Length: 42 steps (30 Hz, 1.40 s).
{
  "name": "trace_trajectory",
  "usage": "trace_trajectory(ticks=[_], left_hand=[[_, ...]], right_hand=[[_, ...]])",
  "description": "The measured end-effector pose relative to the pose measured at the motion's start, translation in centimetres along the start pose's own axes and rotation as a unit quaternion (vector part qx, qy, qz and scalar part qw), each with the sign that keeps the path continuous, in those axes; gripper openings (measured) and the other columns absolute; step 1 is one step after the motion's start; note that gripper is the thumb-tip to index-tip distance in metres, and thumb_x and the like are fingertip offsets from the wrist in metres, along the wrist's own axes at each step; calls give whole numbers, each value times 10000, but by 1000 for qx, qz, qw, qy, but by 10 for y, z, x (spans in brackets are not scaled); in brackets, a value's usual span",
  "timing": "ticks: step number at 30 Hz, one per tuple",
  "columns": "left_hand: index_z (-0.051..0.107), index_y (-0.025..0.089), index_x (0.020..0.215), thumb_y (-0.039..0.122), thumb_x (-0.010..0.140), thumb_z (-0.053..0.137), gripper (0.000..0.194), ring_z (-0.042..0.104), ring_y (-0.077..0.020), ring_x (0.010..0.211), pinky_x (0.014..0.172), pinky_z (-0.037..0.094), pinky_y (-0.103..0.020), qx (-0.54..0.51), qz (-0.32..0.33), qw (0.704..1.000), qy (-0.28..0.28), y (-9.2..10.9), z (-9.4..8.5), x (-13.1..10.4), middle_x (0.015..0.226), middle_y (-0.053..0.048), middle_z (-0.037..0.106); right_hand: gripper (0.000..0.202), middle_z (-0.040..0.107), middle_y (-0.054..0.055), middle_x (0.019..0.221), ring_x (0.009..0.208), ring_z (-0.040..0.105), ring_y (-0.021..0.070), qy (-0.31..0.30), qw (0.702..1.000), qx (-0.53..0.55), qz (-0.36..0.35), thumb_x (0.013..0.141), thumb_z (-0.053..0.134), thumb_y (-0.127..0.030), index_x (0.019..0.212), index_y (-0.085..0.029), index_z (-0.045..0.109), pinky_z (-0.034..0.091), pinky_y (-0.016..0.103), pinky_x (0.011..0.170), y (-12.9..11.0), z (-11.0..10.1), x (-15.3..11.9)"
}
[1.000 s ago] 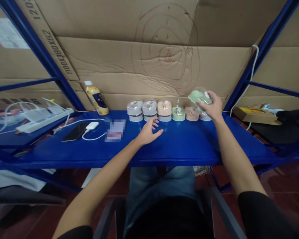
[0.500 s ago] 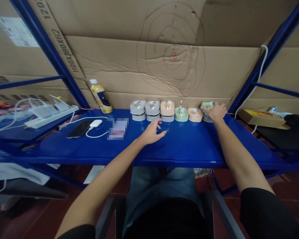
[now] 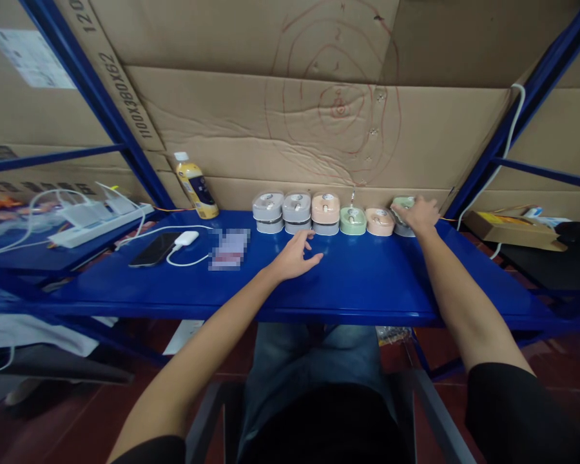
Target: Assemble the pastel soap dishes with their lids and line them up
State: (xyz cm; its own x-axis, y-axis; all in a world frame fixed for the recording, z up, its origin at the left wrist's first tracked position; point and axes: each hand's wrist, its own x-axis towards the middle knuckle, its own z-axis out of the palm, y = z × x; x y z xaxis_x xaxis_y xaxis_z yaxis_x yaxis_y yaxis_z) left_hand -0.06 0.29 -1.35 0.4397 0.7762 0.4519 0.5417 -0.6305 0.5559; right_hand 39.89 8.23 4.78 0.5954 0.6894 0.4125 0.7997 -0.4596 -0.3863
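Observation:
At the right end of a row of small lidded boxes, my right hand is on a green lidded box sitting on a grey one. Its thumb crosses the green box's front, and part of the grip is hidden. Left of it stand a single peach box and a single green box. Further left, a peach box rests on a grey base, beside two grey stacks. My left hand hovers over or rests on the blue table in front of these, fingers loosely bent, holding nothing.
On the left of the blue table are a yellow bottle, a black phone, a white charger with its cable and a blurred packet. Cardboard backs the table. An open carton lies at right.
The view has shifted very slightly. Both hands and the boxes stay almost where they were, with my right hand still on the green box.

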Motion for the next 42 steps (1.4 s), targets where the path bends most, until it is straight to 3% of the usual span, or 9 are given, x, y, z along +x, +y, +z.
trace_trajectory(ticks=[6,10,15,21,26,30,36,42], left_hand=[[518,208,1384,397,911,754,561,690,-227,978,920,611,-440,1,8,1000,-2,-3,1,0,1310,-130,656],[519,218,1385,404,911,754,561,694,-234,990,928,612,-452,4,7,1000,-5,-4,1,0,1317,-129,650],[522,210,1376,407,917,757,552,696,-237,989,921,615,-447,9,-3,1000,-12,-2,0,0,1290,-129,651],[515,185,1374,419,931,739,548,691,-244,996,934,611,-457,15,-12,1000,-25,1,-3,-1,1281,-142,644],[526,207,1361,399,921,756,532,694,-236,982,929,614,-450,16,-5,1000,-18,0,-2,0,1272,-122,652],[534,214,1358,406,919,758,528,693,-239,985,927,613,-451,14,-3,1000,-18,1,-3,-1,1277,-119,649],[550,216,1344,417,925,750,506,682,-236,961,916,615,-441,14,8,1000,-23,0,-4,-1,1163,-87,653],[565,203,1333,437,920,743,507,677,-235,961,915,618,-438,17,7,1000,-22,-2,-3,-1,1148,-87,634]], right_hand=[[797,583,319,1444,1259,652,472,-13,1000,28,0,810,805,-623,1411,-121,652,503,563,1057,2,-4,1],[740,587,283,1445,1276,642,486,-7,999,38,-5,819,785,-646,1387,-189,657,502,620,1052,6,-2,1],[815,571,309,1451,1312,629,503,-12,1000,23,-3,825,786,-668,1407,-115,642,497,592,1082,4,-2,-1],[815,567,297,1458,1270,652,478,-16,999,37,2,818,825,-670,1406,-135,645,522,543,1023,5,-2,0],[994,527,317,1475,1243,652,473,-18,997,68,3,740,902,-676,1486,-123,550,527,500,972,11,1,2],[1057,484,305,1489,1233,639,452,-30,997,67,-23,732,894,-709,1541,-162,488,511,500,980,20,0,3],[989,511,231,1484,1253,650,420,-54,995,57,-66,735,908,-635,1560,-236,534,519,517,1055,32,-3,0],[977,508,231,1483,1278,645,420,-46,994,45,-84,796,838,-693,1596,-240,506,516,513,1071,34,0,-4]])
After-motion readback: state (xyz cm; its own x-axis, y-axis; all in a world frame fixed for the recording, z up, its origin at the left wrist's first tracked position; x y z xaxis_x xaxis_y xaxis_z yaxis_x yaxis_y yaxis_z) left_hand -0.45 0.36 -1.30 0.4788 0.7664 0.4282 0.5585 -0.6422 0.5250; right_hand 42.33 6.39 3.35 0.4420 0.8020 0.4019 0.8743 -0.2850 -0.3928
